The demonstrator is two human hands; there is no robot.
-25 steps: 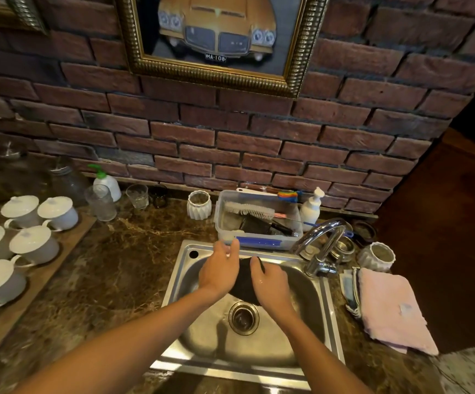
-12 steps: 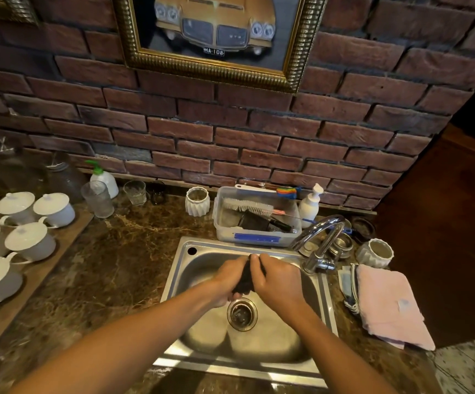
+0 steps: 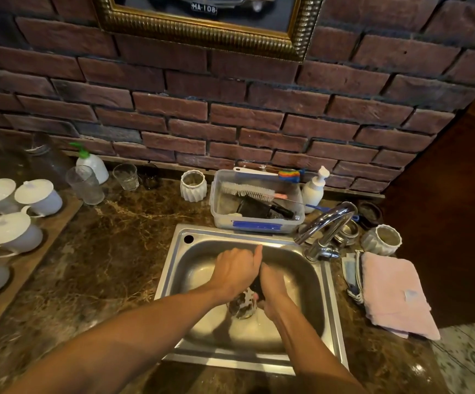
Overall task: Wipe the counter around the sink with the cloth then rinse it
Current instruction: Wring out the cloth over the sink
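Both forearms reach into the sink, left hand and right hand pressed together, fingers curled, squeezing the dark cloth over the drain.

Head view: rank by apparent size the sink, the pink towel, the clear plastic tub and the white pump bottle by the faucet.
1. sink
2. pink towel
3. clear plastic tub, close to the towel and farther from the camera, so unsure
4. white pump bottle
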